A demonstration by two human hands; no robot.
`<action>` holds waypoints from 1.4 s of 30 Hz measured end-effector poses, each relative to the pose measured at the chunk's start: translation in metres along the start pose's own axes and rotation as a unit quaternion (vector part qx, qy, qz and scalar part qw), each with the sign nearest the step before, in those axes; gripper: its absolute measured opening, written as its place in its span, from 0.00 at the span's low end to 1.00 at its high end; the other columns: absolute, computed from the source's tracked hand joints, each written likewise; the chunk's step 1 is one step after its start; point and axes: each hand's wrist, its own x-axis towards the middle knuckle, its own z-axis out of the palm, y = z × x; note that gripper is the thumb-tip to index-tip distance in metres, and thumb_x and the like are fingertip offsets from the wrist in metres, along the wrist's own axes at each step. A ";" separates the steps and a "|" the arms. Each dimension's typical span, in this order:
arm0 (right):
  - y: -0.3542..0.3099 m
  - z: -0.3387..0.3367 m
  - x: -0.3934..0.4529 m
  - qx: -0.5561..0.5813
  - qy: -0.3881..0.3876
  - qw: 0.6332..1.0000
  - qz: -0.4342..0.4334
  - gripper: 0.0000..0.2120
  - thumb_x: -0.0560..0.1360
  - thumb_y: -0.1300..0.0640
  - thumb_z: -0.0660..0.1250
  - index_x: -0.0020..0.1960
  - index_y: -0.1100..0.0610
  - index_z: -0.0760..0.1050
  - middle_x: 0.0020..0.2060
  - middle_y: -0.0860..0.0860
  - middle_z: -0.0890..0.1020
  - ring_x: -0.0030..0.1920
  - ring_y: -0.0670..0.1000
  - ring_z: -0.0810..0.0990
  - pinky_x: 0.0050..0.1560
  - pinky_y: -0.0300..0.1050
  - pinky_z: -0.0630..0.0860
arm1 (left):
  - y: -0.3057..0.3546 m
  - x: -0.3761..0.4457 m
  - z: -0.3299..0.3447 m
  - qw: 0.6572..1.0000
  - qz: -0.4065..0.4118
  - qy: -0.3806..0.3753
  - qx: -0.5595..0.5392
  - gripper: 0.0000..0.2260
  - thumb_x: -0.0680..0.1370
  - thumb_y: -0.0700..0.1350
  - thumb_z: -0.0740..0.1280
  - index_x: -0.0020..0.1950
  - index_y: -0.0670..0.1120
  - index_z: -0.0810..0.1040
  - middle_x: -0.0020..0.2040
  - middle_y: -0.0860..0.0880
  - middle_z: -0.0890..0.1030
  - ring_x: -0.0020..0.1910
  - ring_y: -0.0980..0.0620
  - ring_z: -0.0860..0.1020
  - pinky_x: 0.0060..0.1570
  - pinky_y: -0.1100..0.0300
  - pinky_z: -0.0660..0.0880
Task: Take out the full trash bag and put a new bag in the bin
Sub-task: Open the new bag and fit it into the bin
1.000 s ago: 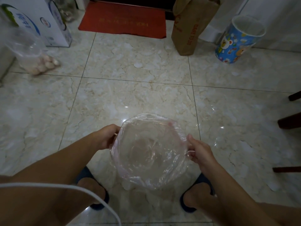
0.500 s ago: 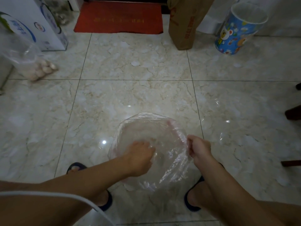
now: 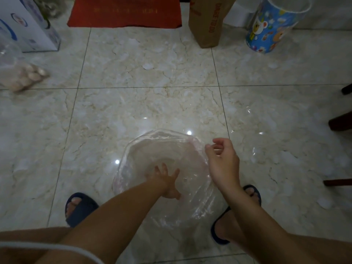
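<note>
While the person is standing over the floor, these lines are telling what is showing.

Bag material: the clear bag [image 3: 163,149] is thin, glossy, wrinkled plastic, and its mouth is lying open in a rough round shape.
Bag place: it is sitting low between the two feet, over the floor [image 3: 152,103]; whether a bin is standing under it, I cannot tell.
Left hand: the left hand [image 3: 167,182] is reaching down inside the bag with its fingers spread straight, and it is gripping nothing.
Right hand: the right hand [image 3: 222,161] is hovering at the right edge of the bag mouth, its fingers loosely curled; whether it is pinching the film, I cannot tell.
Floor: glossy marble-pattern tiles in pale beige are reflecting small light spots.
Things around: a red doormat [image 3: 124,12], a brown paper bag [image 3: 209,21] and a blue cartoon-printed bin [image 3: 274,25] with a clear liner are standing at the far side, well apart from the hands.
Left side: a white carton [image 3: 28,33] and a clear sack of eggs [image 3: 21,73] are lying there.
In the way: the left forearm is covering part of the near bag edge.
Count: two hands, two dark blue slippers [image 3: 81,208], one doormat, one paper bag, one printed bin.
</note>
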 end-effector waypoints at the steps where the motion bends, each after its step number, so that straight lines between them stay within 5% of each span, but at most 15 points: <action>1: 0.002 0.002 -0.001 -0.017 -0.016 1.000 -0.010 0.14 0.77 0.47 0.66 0.61 0.49 0.72 0.52 0.44 0.78 0.53 0.46 0.78 0.51 0.44 0.77 | 0.000 0.005 0.003 1.000 -0.004 -0.005 0.004 0.48 0.69 0.69 0.65 0.77 0.62 0.35 0.78 0.42 0.33 0.77 0.32 0.39 0.68 0.26 0.51; 6: 0.013 0.009 0.001 -0.100 -0.073 0.991 -0.058 0.20 0.79 0.46 0.64 0.69 0.50 0.70 0.61 0.43 0.75 0.57 0.43 0.73 0.56 0.41 0.72 | -0.007 0.028 0.009 0.999 -0.012 -0.044 0.006 0.53 0.66 0.67 0.71 0.77 0.62 0.35 0.79 0.42 0.33 0.76 0.31 0.39 0.64 0.23 0.55; 11: 0.016 0.007 0.009 -0.065 -0.097 0.993 -0.024 0.16 0.78 0.43 0.64 0.62 0.49 0.74 0.48 0.38 0.78 0.47 0.38 0.78 0.45 0.37 0.77 | -0.009 0.055 0.016 0.998 0.003 -0.042 0.036 0.51 0.69 0.63 0.71 0.78 0.60 0.37 0.79 0.37 0.38 0.75 0.26 0.43 0.68 0.28 0.54; 19: 0.026 0.006 0.017 -0.043 -0.161 0.986 0.007 0.14 0.80 0.43 0.60 0.50 0.50 0.80 0.41 0.52 0.84 0.41 0.52 0.83 0.45 0.54 0.80 | -0.007 0.065 0.026 0.997 0.026 -0.024 0.073 0.46 0.75 0.61 0.66 0.80 0.52 0.38 0.79 0.36 0.41 0.76 0.30 0.42 0.72 0.36 0.48; 22: 0.026 0.007 0.014 -0.061 -0.162 0.985 0.001 0.16 0.79 0.40 0.58 0.53 0.49 0.79 0.42 0.49 0.84 0.41 0.48 0.83 0.45 0.51 0.81 | -0.007 0.061 0.023 0.996 0.038 -0.033 0.080 0.45 0.76 0.58 0.67 0.80 0.50 0.39 0.79 0.35 0.42 0.77 0.31 0.44 0.73 0.38 0.48; 26: 0.022 0.007 0.013 -0.121 -0.165 0.979 -0.005 0.25 0.79 0.38 0.56 0.70 0.51 0.68 0.60 0.48 0.80 0.54 0.46 0.81 0.55 0.48 0.79 | -0.006 0.057 0.003 0.995 0.060 -0.077 0.031 0.41 0.78 0.48 0.68 0.80 0.46 0.43 0.77 0.35 0.58 0.74 0.37 0.63 0.71 0.48 0.61; 30: 0.011 0.004 0.003 -0.203 -0.150 0.964 -0.088 0.32 0.80 0.39 0.54 0.79 0.51 0.49 0.76 0.52 0.63 0.72 0.53 0.68 0.69 0.50 0.67 | -0.009 0.032 -0.023 0.992 0.100 -0.079 -0.003 0.22 0.78 0.39 0.66 0.72 0.37 0.68 0.71 0.40 0.70 0.68 0.41 0.71 0.68 0.53 0.67; 34: 0.003 -0.003 -0.021 -0.314 -0.120 0.911 -0.238 0.28 0.82 0.46 0.55 0.79 0.54 0.54 0.78 0.53 0.58 0.78 0.52 0.54 0.77 0.49 0.53 | -0.022 0.001 -0.024 0.993 0.085 -0.035 -0.072 0.18 0.79 0.40 0.64 0.67 0.35 0.72 0.69 0.38 0.72 0.66 0.41 0.73 0.66 0.52 0.69; 38: 0.002 -0.012 -0.050 -0.337 -0.146 0.829 -0.422 0.16 0.81 0.50 0.59 0.65 0.55 0.75 0.62 0.51 0.78 0.65 0.52 0.72 0.69 0.54 0.68 | -0.037 -0.020 -0.019 0.985 0.012 0.086 -0.151 0.17 0.80 0.39 0.60 0.69 0.37 0.71 0.68 0.39 0.73 0.68 0.41 0.72 0.64 0.55 0.68; 42: 0.020 -0.015 -0.067 -0.494 -0.267 0.702 -0.437 0.25 0.80 0.39 0.49 0.59 0.53 0.77 0.56 0.51 0.80 0.65 0.55 0.72 0.76 0.57 0.55 | -0.040 -0.037 -0.031 0.957 -0.034 0.100 -0.270 0.16 0.81 0.36 0.56 0.66 0.32 0.72 0.62 0.36 0.77 0.63 0.37 0.76 0.57 0.51 0.74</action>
